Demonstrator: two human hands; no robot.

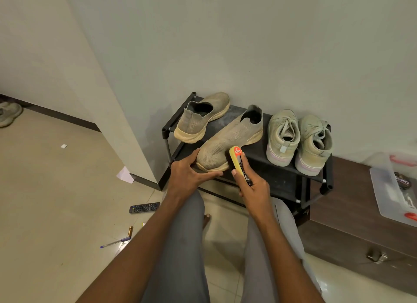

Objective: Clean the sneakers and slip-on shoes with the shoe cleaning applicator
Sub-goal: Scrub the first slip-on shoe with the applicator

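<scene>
The near slip-on shoe (228, 140) is lying on the top shelf of the black shoe rack (282, 174), directly at 12 o'clock from the hands, with its long axis running from the toe at about 7 o'clock up to the heel opening at about 1 o'clock. The left hand (191, 171) is steadying the toe, thumb lying along the left side of the knit and fingers stretched fairly straight under the front edge of the sole. The right hand (252, 185) is curling round the dark body of the shoe cleaning applicator (237, 160), and its yellow sponge edge is touching the right side of the toe (the red label is facing up). So the right hand is the working one, and the coming stroke is likely running up that long axis toward 1 o'clock.

The shoe is looking tan and grubby, the mesh speckled and the pale sole yellowed. Its partner (203, 119) is sitting at 11 o'clock, heel toward the camera. The pair of lace-up sneakers (297, 140) is standing at 2 o'clock, well apart from both hands, with greyish uppers and scuffed white soles.
</scene>
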